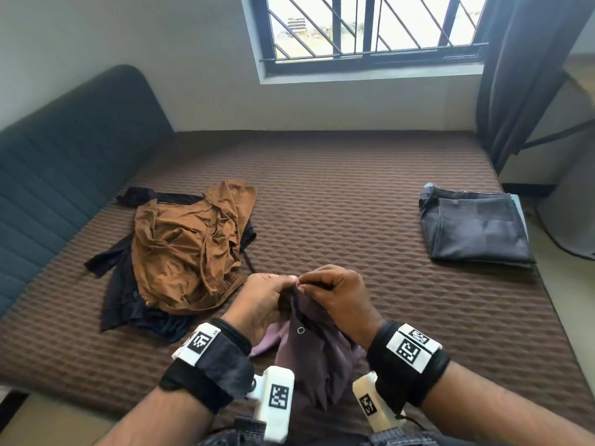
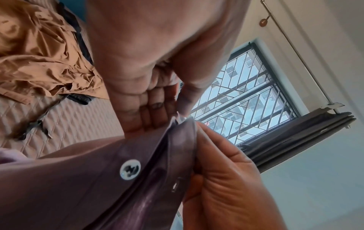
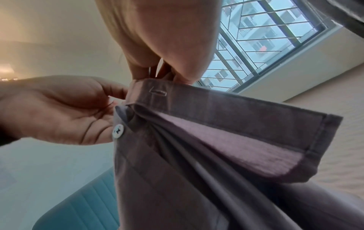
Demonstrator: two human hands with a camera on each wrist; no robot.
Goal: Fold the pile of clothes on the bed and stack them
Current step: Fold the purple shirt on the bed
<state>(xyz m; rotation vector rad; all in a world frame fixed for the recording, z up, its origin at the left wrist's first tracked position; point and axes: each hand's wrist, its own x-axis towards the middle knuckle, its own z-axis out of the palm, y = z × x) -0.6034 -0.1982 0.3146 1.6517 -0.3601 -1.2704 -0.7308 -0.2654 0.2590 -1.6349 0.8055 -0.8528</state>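
A mauve button shirt [image 1: 309, 355] hangs between both hands above the bed's near edge. My left hand [image 1: 267, 297] pinches the button side of its top edge, and a white button [image 2: 130, 170] shows just below the fingers. My right hand [image 1: 335, 291] pinches the buttonhole side, where a buttonhole [image 3: 158, 92] sits under its fingertips [image 3: 157, 74]. The two hands nearly touch. To the left, the unfolded pile lies on the bed: a crumpled brown garment [image 1: 186, 249] on black clothes [image 1: 128, 300].
Folded dark grey trousers [image 1: 476, 230] lie at the bed's right edge. The brown quilted mattress [image 1: 338, 204] stretches between pile and trousers. A teal headboard [image 1: 64, 175] stands at the left, with a barred window [image 1: 370, 27] and a dark curtain [image 1: 521, 75] behind.
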